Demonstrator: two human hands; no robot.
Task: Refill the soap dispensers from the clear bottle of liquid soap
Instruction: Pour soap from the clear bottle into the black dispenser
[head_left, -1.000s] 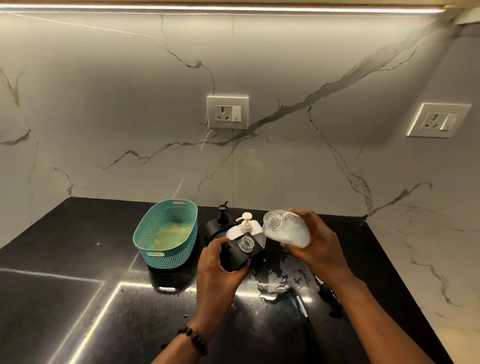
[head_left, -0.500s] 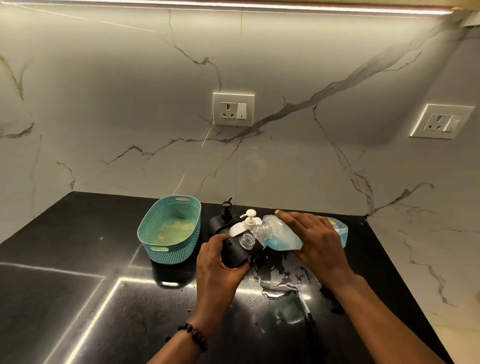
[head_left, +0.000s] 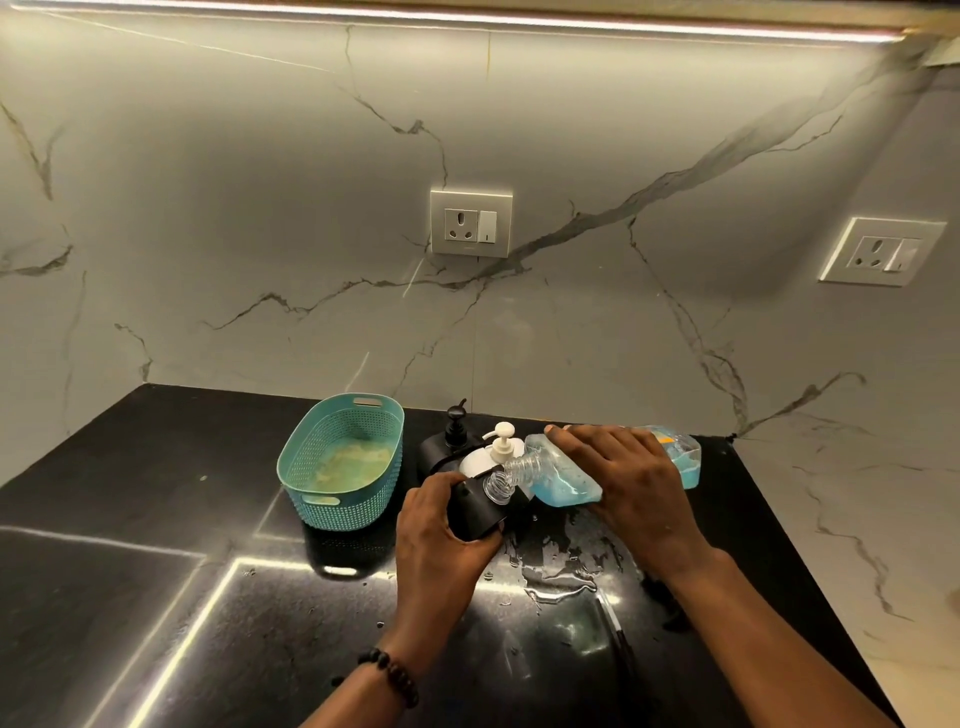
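Observation:
My left hand (head_left: 439, 535) grips a black soap dispenser (head_left: 475, 506), tilted, with its clear threaded neck (head_left: 496, 488) uncapped and facing right. My right hand (head_left: 631, 483) holds the clear bottle of blue liquid soap (head_left: 563, 478) almost on its side, its open neck touching the dispenser's neck. Blue soap pools in the bottle's lower side. Behind them stand a white pump dispenser (head_left: 498, 449) and a black pump dispenser (head_left: 455, 428).
A teal perforated basket (head_left: 343, 462) stands left of the dispensers on the black countertop (head_left: 156, 545). A wet spill (head_left: 563, 564) spreads in front of my hands. Marble walls with two power sockets (head_left: 471, 223) close the back and right.
The clear bottle has been tipped from neck-up to nearly horizontal and brought down until its mouth meets the black dispenser's neck. My left hand kept the dispenser in place.

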